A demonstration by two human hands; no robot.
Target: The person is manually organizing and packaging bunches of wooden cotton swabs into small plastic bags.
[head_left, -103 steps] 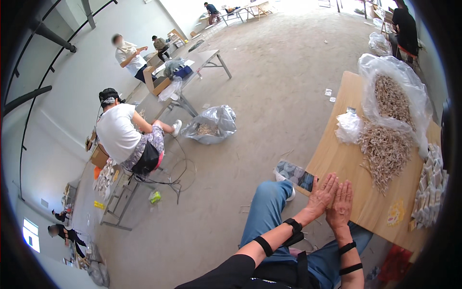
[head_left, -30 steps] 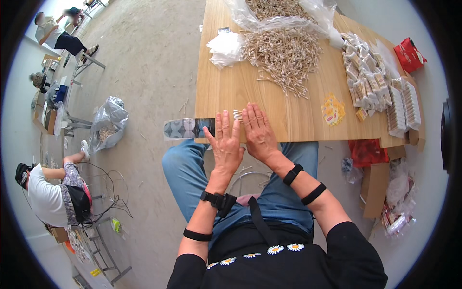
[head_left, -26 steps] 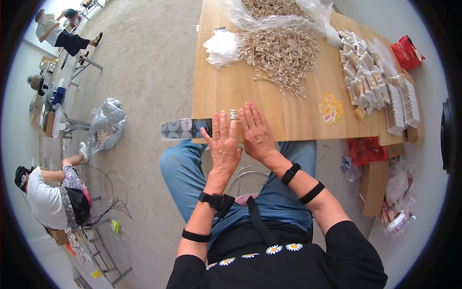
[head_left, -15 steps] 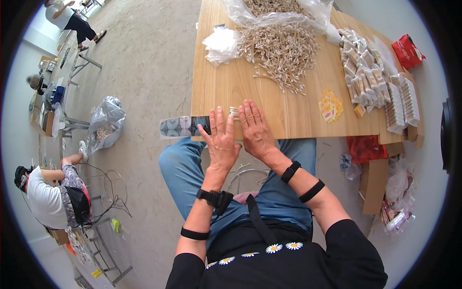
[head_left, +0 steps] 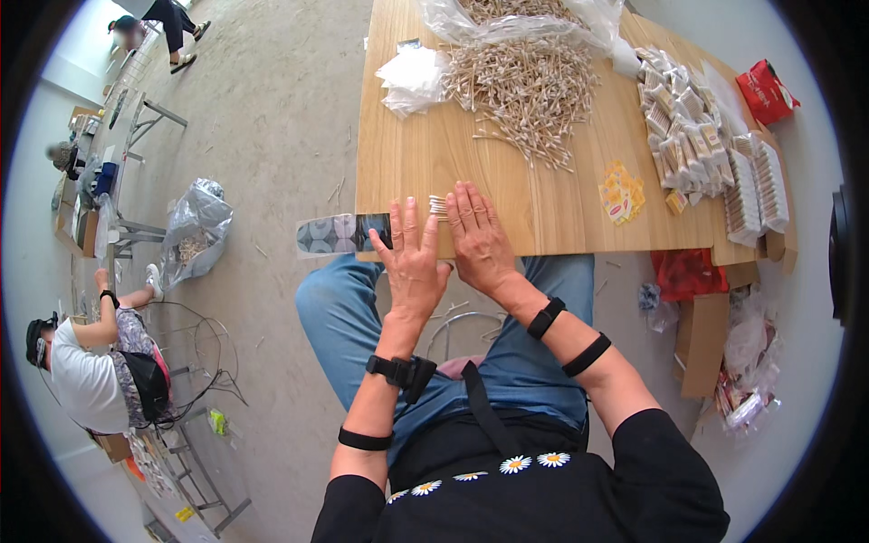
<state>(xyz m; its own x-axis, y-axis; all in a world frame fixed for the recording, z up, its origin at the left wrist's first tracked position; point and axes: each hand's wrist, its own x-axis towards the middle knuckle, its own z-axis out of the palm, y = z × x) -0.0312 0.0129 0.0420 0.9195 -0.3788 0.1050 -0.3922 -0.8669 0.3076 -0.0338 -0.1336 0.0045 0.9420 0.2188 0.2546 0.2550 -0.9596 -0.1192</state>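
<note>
A small row of cotton swabs [head_left: 437,206] lies at the table's near edge, between my two hands. My left hand [head_left: 415,267] lies flat with its fingers spread, to the left of the row. Under its outer fingers is a dark strip of sheet [head_left: 328,234] with pale rounded shapes, jutting past the table corner. On the other side, my right hand [head_left: 480,242] is stretched out flat, fingers together, its fingertips touching or close beside the swabs. Neither hand grips anything. The palms hide part of the row.
A big heap of cotton swabs [head_left: 520,95] spills from a clear bag [head_left: 507,36] farther back. White plastic bags [head_left: 412,80] lie left of it. At right are yellow labels [head_left: 621,193], packed swab bundles [head_left: 683,136] and a red pouch [head_left: 767,92]. Co-workers occupy tables at left.
My hands stay nearly in place beside the row. At left, the seated co-worker's arm has reached forward; the standing person at the upper left now bends over.
</note>
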